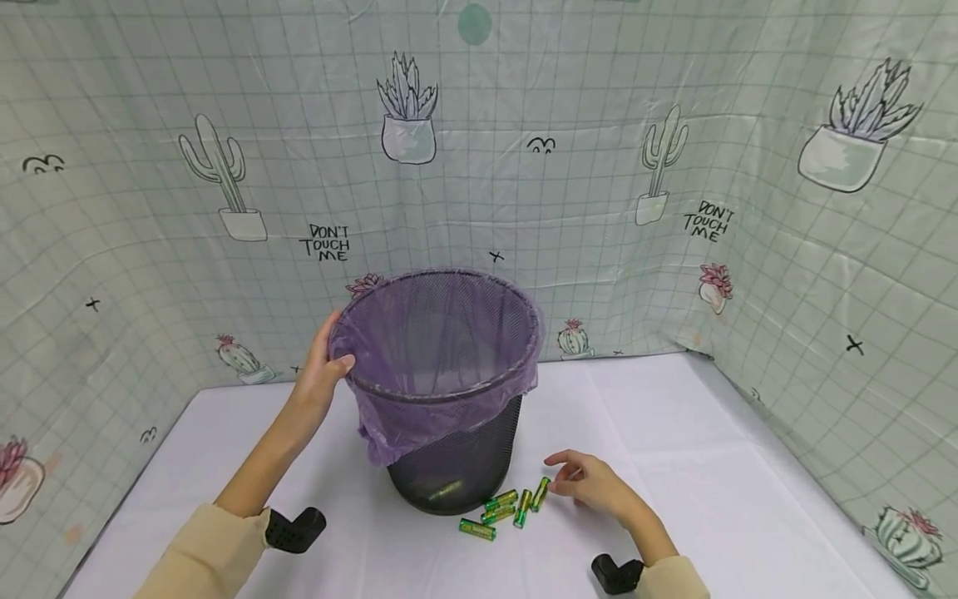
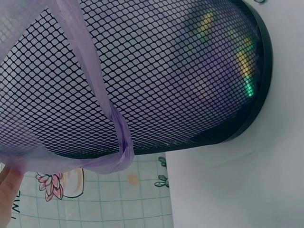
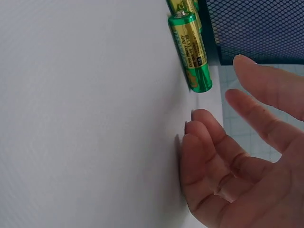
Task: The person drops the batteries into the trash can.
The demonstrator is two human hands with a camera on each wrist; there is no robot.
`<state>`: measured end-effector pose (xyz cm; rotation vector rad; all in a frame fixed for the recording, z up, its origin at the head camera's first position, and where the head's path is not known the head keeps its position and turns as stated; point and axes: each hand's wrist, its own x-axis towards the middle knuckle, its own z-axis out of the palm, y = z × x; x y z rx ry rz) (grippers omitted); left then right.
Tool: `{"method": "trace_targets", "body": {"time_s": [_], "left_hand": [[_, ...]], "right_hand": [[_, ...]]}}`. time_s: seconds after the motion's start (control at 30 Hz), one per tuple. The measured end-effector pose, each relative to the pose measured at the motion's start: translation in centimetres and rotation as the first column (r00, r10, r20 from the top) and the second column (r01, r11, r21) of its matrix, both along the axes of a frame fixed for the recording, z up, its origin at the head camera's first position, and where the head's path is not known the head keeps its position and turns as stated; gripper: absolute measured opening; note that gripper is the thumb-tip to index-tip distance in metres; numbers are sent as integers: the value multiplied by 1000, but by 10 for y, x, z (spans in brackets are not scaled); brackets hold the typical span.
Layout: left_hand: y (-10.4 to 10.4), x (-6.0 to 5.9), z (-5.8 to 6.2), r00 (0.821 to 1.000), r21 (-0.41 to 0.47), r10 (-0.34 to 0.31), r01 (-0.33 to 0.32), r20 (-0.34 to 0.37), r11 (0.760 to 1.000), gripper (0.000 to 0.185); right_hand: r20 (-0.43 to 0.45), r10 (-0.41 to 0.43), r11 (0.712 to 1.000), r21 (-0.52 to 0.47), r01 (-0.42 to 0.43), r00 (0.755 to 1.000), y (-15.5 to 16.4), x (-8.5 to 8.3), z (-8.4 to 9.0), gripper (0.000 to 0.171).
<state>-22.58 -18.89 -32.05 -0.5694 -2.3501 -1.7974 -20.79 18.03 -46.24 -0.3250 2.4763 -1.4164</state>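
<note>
I see the left hand (image 1: 320,374) holding the rim of the mesh bin (image 1: 456,466), thumb curled over the edge and pinching the purple liner (image 1: 419,416) against it. The bin stands on the white table (image 1: 711,433), and through the mesh I make out at least 1 green battery already lying at the bottom.

The right hand (image 1: 595,482) holds nothing; its fingers are loosely spread and hover just beside the nearest battery (image 1: 540,492). In the right wrist view that same battery (image 3: 191,50) lies flat on the table close to the bin's base, with the fingertips (image 3: 247,64) near its end but not touching. I count 4 loose batteries (image 1: 500,509) in a small cluster at the foot of the bin.

My worry is rolling: these are smooth cylinders on a smooth cloth, and a glancing touch could send one away or knock it into its neighbours and scatter the cluster. A pick this close to the bin wall may also crowd the fingers. The liner hangs loose on one side, so a tug from the left hand could pull it off the rim or tip the light bin.
</note>
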Motion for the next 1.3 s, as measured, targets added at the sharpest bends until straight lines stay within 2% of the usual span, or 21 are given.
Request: {"method": "trace_targets", "body": {"time_s": [0.33, 0.5, 0.73, 0.87, 1.3], "left_hand": [[0, 0, 0, 1000, -6, 0, 0, 7, 1000, 74], [0, 1, 0, 1000, -8, -2, 2, 9, 1000, 74], [1, 2, 1, 1000, -5, -3, 3, 5, 1000, 73], [2, 1, 0, 1000, -2, -3, 3, 11, 1000, 73], [3, 1, 2, 1000, -22, 12, -12, 22, 1000, 73]], "right_hand": [[52, -53, 999, 2, 53, 997, 3, -6, -6, 39], [-2, -22, 998, 55, 23, 1000, 0, -5, -7, 36], [-95, -19, 983, 179, 36, 995, -7, -2, -6, 24], [-119, 2, 981, 192, 21, 993, -7, 1, -5, 20], [-115, 26, 984, 180, -5, 993, -4, 2, -4, 19]]}}
